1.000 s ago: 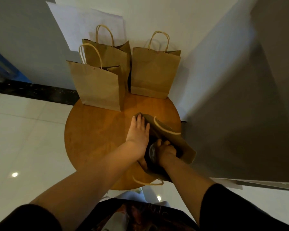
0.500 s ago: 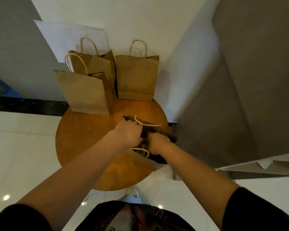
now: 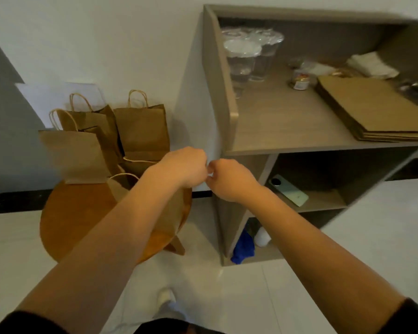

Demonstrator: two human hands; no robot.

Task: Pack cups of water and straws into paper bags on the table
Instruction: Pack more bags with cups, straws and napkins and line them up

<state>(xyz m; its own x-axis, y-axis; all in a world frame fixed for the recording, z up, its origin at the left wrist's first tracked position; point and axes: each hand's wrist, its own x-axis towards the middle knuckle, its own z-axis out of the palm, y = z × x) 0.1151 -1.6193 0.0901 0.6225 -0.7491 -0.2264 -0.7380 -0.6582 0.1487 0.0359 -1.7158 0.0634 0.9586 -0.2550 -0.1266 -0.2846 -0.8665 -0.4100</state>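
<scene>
Shelf unit [image 3: 299, 145] with lidded cups [image 3: 244, 56] now in view right of both hands; left hand [image 3: 184, 165] and right hand [image 3: 229, 179], fists curled, have lifted clear of paper bag [image 3: 164, 213] on counter [image 3: 77, 213]; grasp unclear.

Whole frame motion-blurred. Left forearm [image 3: 135, 213] covers most of nearest paper bag [image 3: 121, 186]. Flat bag stack [image 3: 377, 112] cut by right edge. Fingertips not discernible.
</scene>
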